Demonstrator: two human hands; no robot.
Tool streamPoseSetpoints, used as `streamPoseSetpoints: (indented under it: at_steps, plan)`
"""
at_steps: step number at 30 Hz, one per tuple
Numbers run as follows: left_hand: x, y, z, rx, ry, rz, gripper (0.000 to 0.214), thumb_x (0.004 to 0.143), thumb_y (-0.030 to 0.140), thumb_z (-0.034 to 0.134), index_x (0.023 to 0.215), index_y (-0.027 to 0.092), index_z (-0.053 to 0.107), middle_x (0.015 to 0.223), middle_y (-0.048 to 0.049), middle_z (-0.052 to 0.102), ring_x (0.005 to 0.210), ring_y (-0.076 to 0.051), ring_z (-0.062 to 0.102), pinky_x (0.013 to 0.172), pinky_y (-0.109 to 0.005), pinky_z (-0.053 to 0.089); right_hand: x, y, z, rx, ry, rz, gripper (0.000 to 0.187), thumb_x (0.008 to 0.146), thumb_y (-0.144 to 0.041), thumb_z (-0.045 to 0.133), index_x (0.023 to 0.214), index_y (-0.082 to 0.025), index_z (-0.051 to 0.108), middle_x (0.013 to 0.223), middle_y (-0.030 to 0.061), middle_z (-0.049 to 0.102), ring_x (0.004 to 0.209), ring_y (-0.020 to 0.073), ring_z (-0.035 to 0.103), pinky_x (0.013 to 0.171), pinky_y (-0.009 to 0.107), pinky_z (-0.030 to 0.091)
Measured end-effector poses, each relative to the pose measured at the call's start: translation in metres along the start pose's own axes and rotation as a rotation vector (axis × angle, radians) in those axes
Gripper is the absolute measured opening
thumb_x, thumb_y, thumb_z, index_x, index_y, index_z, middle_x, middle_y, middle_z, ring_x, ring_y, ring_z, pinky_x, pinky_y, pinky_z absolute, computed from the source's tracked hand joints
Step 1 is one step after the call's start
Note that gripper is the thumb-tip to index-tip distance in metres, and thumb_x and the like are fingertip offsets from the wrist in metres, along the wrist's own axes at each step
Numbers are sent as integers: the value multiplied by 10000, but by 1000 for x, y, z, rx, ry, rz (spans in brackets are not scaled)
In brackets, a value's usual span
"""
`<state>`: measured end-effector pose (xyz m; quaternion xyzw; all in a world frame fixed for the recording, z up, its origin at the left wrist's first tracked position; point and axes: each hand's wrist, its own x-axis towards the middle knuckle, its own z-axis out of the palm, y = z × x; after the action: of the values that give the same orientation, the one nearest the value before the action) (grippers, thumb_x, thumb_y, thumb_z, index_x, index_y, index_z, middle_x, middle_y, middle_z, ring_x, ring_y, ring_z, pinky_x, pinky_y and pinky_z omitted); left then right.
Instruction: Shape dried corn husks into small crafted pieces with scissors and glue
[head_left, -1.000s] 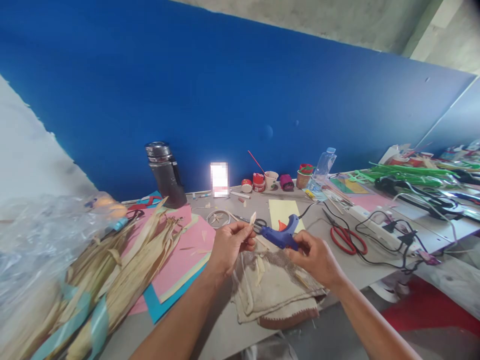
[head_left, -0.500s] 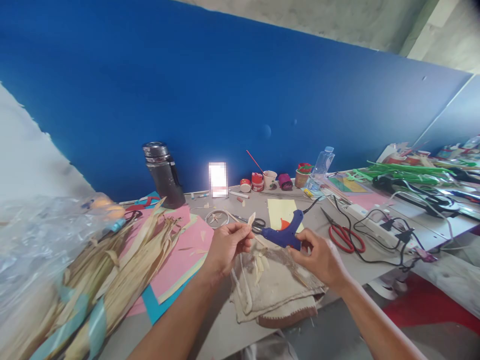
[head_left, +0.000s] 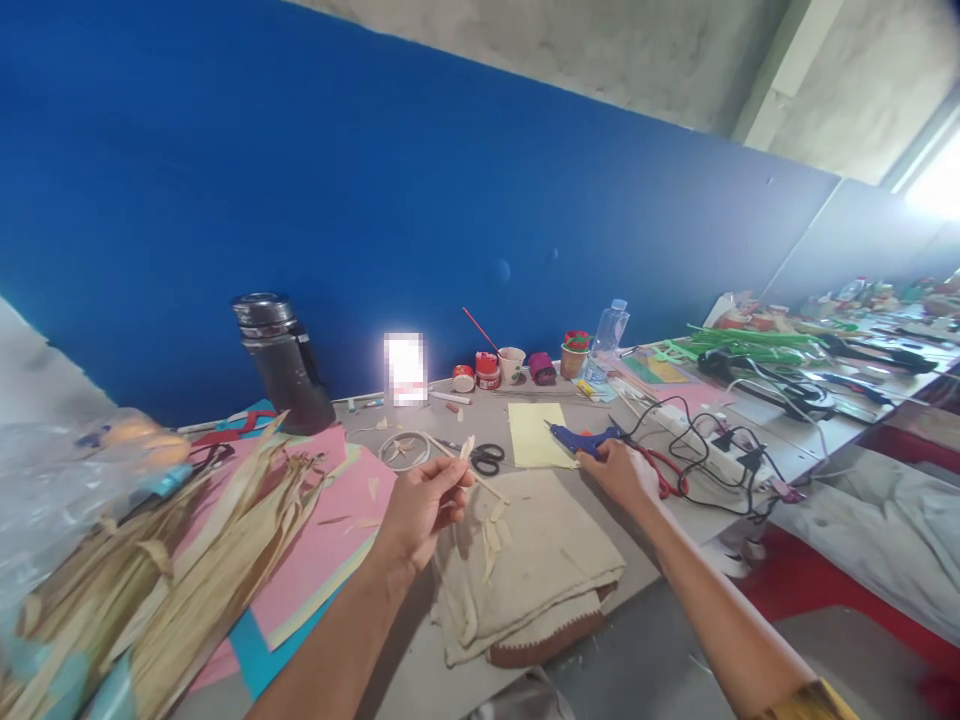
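Note:
My left hand [head_left: 420,505] is closed in a pinch on a small pale leaf-shaped husk piece [head_left: 466,447], held up over a beige folded cloth [head_left: 525,575]. My right hand [head_left: 621,472] reaches out to the right, its fingers on the handle of a blue glue gun [head_left: 581,438] that lies on its side on the table next to a yellow paper sheet [head_left: 534,434]. More small husk pieces lie on the cloth. A thin stick [head_left: 480,482] lies just past my left hand.
Dried husk strips [head_left: 187,560] and pink paper [head_left: 330,530] lie at left. Black scissors [head_left: 486,458], red scissors [head_left: 656,470], a wire ring [head_left: 403,449], a dark flask [head_left: 281,360], paint pots, cups, a water bottle [head_left: 606,335] and a power strip with tangled cables [head_left: 720,450] crowd the table.
My right hand has carried the glue gun away from the husk piece, out to the right, and laid it down by the yellow paper. The view has swung to the right.

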<state>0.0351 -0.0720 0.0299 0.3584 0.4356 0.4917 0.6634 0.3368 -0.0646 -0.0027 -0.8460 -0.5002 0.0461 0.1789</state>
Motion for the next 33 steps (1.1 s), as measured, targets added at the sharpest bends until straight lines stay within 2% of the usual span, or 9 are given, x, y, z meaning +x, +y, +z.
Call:
streamPoseSetpoints:
  at_steps: [6,13,24,27,29,31,33]
  plan:
    - [2,1,-4,1,57,12,428,474,416,933,688,135,693,695,-21,657,508,-63,510,431,-174,419,4,-15,-1,-60,-45,-61,410,851,-592,511,818,-221,681,840,97,738,829,280,683,606,309,340]
    - [1,3,-4,8,70,42,444,465,430,933,688,126,699,674,-12,643,500,-57,501,445,-175,407,3,-15,2,-97,-26,-90,373,854,-560,542,913,-217,676,881,95,748,885,286,691,635,312,359]
    - [8,12,-12,-142,120,255,372,517,383,913,714,144,707,696,-8,660,497,-55,467,442,-182,360,0,-9,-1,-151,-74,-147,413,866,-586,561,967,-210,698,973,111,738,922,275,674,684,313,378]
    - [8,12,-12,-150,129,267,356,519,364,908,699,141,695,688,-4,654,490,-53,465,440,-184,351,-10,-9,-8,-157,13,-197,402,872,-547,585,1042,-203,705,1071,129,720,980,275,652,715,315,385]
    - [8,12,-12,-151,129,266,350,520,352,905,696,140,689,685,-3,652,484,-52,462,443,-188,351,-21,-10,-15,-114,79,-265,297,903,-449,557,994,-214,714,1056,104,722,971,252,640,712,303,379]
    - [8,13,-13,-159,124,276,338,531,345,899,687,138,682,684,-4,651,482,-52,465,441,-191,344,-35,-11,-21,-15,-10,-352,230,899,-357,531,858,-218,710,912,52,728,836,205,636,662,279,362]
    - [9,15,-13,-178,129,294,323,542,331,895,685,137,680,688,-7,652,482,-52,470,439,-191,337,-50,-12,-25,121,-180,-445,228,876,-343,537,768,-208,687,741,9,688,681,164,592,603,260,340]
